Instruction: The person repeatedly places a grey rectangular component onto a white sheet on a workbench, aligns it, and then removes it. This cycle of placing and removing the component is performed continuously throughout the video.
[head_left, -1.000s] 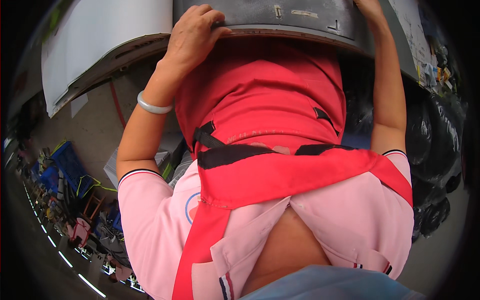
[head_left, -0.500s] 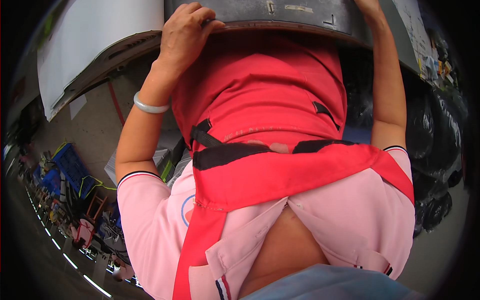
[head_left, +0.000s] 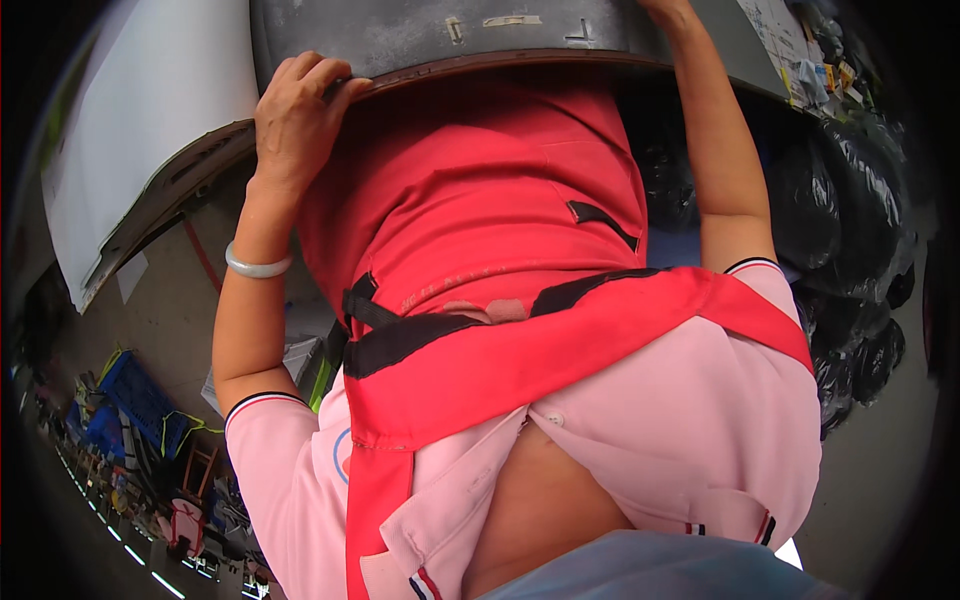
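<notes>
My left hand (head_left: 298, 115) is at the near edge of a dark grey work surface (head_left: 390, 30), its fingers bent and its thumb lying along that brown edge. Whatever may be between those fingers is too small or too hidden to tell. A pale bangle (head_left: 258, 262) circles my left wrist. My right hand (head_left: 668, 6) is farther right over the same surface. Most of it is cut off by the upper rim of the view, so its fingers do not show. Strips of beige tape (head_left: 512, 20) and a light L-shaped mark (head_left: 581, 36) lie on the surface between the hands.
A large white sheet (head_left: 150, 110) with a bent edge stands at the left. Black plastic bags (head_left: 850, 220) are heaped on the right. A blue crate (head_left: 142, 398) sits on the floor at lower left. My red apron (head_left: 480, 190) hangs close to the work surface's edge.
The view has shifted, so the work surface and both arms appear farther left. My left hand keeps its bent pose at the edge; the right hand remains mostly out of the picture.
</notes>
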